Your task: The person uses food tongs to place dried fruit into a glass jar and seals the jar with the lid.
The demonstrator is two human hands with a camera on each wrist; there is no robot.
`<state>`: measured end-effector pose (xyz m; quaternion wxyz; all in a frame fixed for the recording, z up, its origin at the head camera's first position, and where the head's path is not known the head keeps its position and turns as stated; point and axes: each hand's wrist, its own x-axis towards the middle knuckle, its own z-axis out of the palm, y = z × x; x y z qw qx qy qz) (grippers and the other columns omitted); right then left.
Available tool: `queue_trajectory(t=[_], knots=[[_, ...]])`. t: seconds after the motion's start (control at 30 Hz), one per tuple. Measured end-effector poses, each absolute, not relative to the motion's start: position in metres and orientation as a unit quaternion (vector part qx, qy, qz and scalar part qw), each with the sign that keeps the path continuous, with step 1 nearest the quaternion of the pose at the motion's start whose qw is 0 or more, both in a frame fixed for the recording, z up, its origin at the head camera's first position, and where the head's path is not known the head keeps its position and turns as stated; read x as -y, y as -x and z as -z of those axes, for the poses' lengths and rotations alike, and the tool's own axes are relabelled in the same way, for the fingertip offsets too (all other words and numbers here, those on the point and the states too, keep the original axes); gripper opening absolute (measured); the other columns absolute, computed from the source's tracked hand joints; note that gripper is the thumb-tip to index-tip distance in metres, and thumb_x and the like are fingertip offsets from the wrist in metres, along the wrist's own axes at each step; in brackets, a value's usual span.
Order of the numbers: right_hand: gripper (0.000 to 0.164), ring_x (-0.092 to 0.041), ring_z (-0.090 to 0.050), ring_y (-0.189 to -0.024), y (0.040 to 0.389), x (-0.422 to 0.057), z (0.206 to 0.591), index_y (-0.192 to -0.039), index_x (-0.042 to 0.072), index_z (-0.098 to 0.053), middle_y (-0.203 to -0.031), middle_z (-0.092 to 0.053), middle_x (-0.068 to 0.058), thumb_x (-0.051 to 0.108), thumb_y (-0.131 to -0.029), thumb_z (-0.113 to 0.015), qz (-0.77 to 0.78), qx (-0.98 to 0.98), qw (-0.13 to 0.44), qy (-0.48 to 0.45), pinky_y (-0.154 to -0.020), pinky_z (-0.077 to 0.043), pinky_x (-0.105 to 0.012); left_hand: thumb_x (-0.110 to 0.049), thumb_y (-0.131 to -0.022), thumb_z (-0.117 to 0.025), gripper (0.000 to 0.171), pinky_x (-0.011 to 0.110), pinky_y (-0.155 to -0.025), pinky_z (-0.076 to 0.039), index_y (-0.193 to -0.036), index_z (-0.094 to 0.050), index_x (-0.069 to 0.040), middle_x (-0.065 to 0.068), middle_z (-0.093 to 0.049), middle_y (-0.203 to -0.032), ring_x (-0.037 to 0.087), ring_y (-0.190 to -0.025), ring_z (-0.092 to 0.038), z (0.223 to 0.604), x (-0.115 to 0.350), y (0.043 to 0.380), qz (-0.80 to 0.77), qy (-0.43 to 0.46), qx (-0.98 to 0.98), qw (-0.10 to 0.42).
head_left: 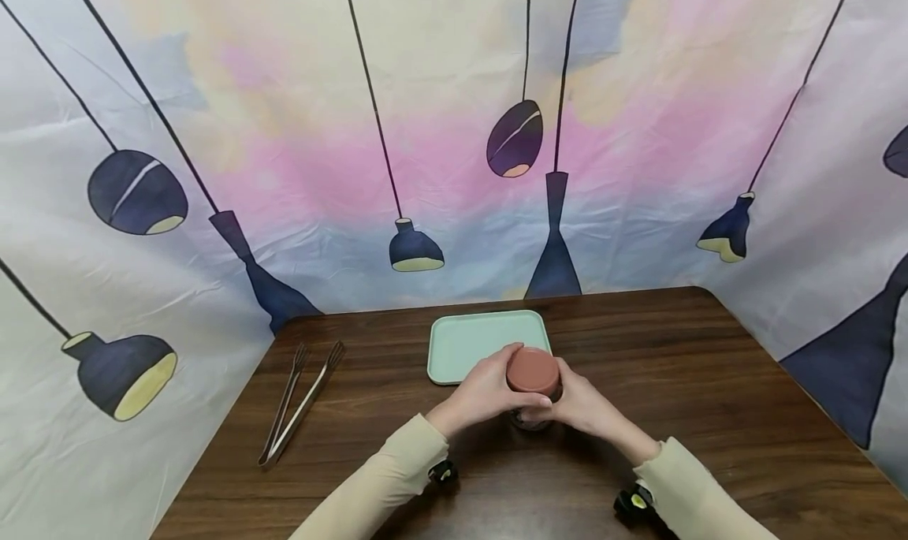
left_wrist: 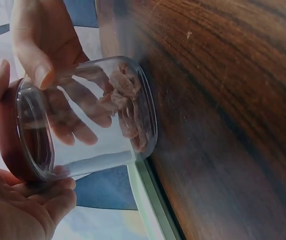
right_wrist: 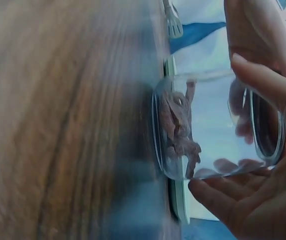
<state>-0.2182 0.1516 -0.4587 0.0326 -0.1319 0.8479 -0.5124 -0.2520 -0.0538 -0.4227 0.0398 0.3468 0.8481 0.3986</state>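
Observation:
A clear jar [left_wrist: 108,150] with a reddish-brown lid [head_left: 534,370] is upright between both hands, its base right at the table top. Several crumpled brownish pieces [right_wrist: 179,125] lie at the bottom of the jar. My left hand [head_left: 489,386] grips the lid and upper rim, thumb on the near side and fingers around the far side. From the other side, my right hand [head_left: 585,407] grips the jar's upper body and rim, its fingers spread along the glass. The lid sits on the jar's mouth.
Just behind the jar lies a mint-green tray [head_left: 454,343] on the dark wooden table [head_left: 638,351]. Metal tongs [head_left: 303,410] with slotted ends rest at the table's left side. A cloth backdrop [head_left: 454,146] printed with hanging lamps rises behind the table.

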Motion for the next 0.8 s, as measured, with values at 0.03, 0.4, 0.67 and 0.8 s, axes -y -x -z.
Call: queue_trajectory(t=[0.03,0.4,0.67,0.8], knots=[[0.098,-0.028,-0.058,-0.122,0.218,-0.151,0.460,-0.147,0.004,-0.038,-0.137,-0.057,-0.013,0.040,-0.073,-0.091,0.509,-0.850,0.030,0.131,-0.096,-0.048,-0.048,-0.051,-0.079,-0.084,0.078,0.028,-0.087,-0.052,-0.139,-0.051,-0.013,-0.005,-0.063,-0.121,0.006,-0.103,-0.062,0.423,0.054,0.252,-0.399,-0.347,-0.848,0.041],[0.090,-0.025,-0.054,-0.125,0.235,-0.173,0.459,-0.153,0.015,-0.037,-0.139,-0.055,-0.004,0.025,-0.080,-0.088,0.531,-0.793,0.149,0.258,-0.102,-0.042,-0.050,-0.051,-0.079,-0.084,0.079,0.026,-0.089,-0.051,-0.143,-0.050,-0.020,-0.009,-0.062,-0.123,0.003,-0.106,-0.061,0.419,0.066,0.252,-0.380,-0.390,-0.836,0.068],[0.085,-0.026,-0.051,-0.128,0.254,-0.184,0.461,-0.151,0.006,-0.040,-0.143,-0.052,-0.011,0.013,-0.080,-0.086,0.527,-0.731,0.256,0.350,-0.105,-0.041,-0.040,-0.051,-0.081,-0.083,0.088,0.025,-0.092,-0.049,-0.153,-0.042,-0.020,-0.008,-0.060,-0.133,0.002,-0.112,-0.059,0.419,0.075,0.246,-0.354,-0.415,-0.832,0.100],[0.084,-0.028,-0.052,-0.126,0.265,-0.184,0.462,-0.148,0.002,-0.040,-0.140,-0.053,-0.016,0.009,-0.078,-0.086,0.534,-0.678,0.311,0.398,-0.105,-0.042,-0.037,-0.048,-0.080,-0.084,0.088,0.026,-0.093,-0.048,-0.153,-0.042,-0.022,-0.008,-0.058,-0.135,0.003,-0.114,-0.058,0.420,0.078,0.244,-0.354,-0.430,-0.823,0.110]])
